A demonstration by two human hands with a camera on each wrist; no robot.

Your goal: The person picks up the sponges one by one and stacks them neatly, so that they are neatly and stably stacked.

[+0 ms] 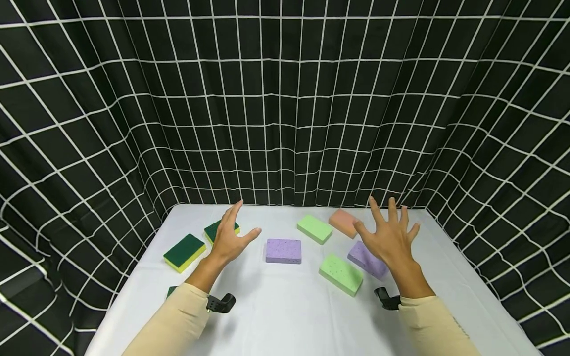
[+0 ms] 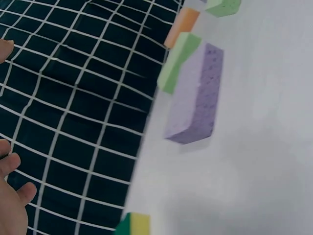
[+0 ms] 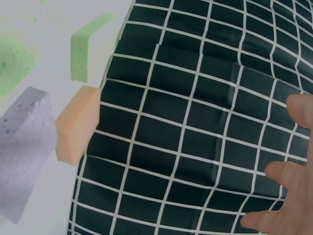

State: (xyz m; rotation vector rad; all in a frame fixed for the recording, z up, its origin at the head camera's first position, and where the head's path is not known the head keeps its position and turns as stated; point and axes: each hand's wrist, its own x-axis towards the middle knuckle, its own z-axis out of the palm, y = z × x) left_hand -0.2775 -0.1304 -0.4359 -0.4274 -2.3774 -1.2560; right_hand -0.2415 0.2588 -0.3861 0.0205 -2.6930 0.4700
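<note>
White-cloth table [image 1: 280,311]: person's L hand [image 1: 228,241], spread wide, nr green-&-yellow rect. sponges [image 1: 184,251] toward L edge; R hand [image 1: 390,238], also wide, by orange rect. sponge [image 1: 343,222] nr far edge.

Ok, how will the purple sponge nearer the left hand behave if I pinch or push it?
The purple sponge shows pores, so it is probably light for its size and squeezable. Its flat-sided block shape suggests it would slide rather than roll. Lying flat on the white tabletop, it seems unlikely to tip.
</note>
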